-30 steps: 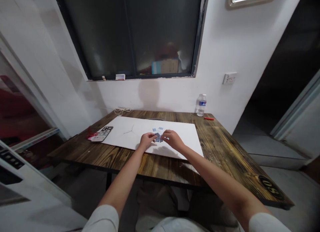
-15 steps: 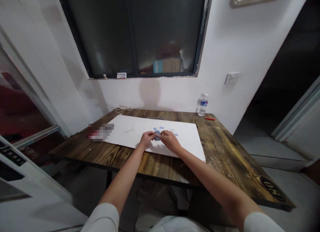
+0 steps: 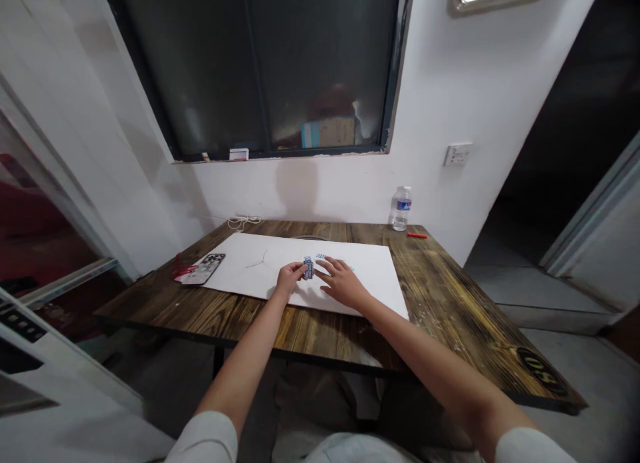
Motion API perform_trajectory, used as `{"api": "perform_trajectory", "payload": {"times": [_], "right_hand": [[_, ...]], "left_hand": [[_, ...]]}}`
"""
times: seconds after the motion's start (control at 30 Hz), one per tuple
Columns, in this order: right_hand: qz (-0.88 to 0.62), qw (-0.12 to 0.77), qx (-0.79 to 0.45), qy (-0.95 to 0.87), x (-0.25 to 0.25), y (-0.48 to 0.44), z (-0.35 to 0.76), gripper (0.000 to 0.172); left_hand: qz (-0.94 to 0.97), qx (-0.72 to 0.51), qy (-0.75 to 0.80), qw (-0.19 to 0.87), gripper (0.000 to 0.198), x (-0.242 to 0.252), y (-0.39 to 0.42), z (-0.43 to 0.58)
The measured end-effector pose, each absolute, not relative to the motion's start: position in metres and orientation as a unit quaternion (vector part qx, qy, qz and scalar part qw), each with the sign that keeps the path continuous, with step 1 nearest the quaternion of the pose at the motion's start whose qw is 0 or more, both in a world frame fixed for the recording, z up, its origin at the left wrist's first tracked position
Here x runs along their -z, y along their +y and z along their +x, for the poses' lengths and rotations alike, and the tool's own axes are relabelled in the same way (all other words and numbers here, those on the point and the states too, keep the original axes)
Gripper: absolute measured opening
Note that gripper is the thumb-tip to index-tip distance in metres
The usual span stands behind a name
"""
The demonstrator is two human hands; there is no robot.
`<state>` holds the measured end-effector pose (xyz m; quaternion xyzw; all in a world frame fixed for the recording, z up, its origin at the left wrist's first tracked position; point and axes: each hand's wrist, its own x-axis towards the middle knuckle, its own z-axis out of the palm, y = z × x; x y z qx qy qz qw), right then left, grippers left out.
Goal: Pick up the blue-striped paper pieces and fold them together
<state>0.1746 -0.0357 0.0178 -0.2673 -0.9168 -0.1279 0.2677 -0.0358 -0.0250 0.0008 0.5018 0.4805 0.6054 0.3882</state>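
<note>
While the left hand (image 3: 289,278) pinches the small blue piece (image 3: 309,270) at its left edge, long axis pointing away from the person, the right hand (image 3: 343,283) hovers just right of it, fingers spread; beyond, a blue-and-white tile (image 3: 321,256) lies on the white board (image 3: 377,273).

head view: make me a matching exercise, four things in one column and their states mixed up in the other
Column one:
1. left hand
2. right hand
3. bottle
4. cord

Column two:
A. spread open
B. pale, loosely coiled
C. pinching a small blue-patterned item
D. clear, standing upright

Pairs: 1-C, 2-A, 3-D, 4-B
</note>
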Motion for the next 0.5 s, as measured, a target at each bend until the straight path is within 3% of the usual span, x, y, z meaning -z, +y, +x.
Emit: {"api": "perform_trajectory", "payload": {"times": [0.13,0.4,0.5], "right_hand": [[-0.291,0.253,0.129,-0.914,-0.015,-0.033,0.187,0.053],[-0.340,0.155,0.004,-0.928,-0.015,-0.026,0.211,0.018],[-0.323,0.151,-0.008,-0.934,-0.014,-0.028,0.213,0.014]], "left_hand": [[0.489,-0.611,0.490,0.385,0.039,0.000,-0.023,-0.037],[0.484,-0.610,0.497,0.383,0.038,0.003,-0.021,-0.038],[0.482,-0.612,0.494,0.386,0.039,0.003,-0.020,-0.038]]}}
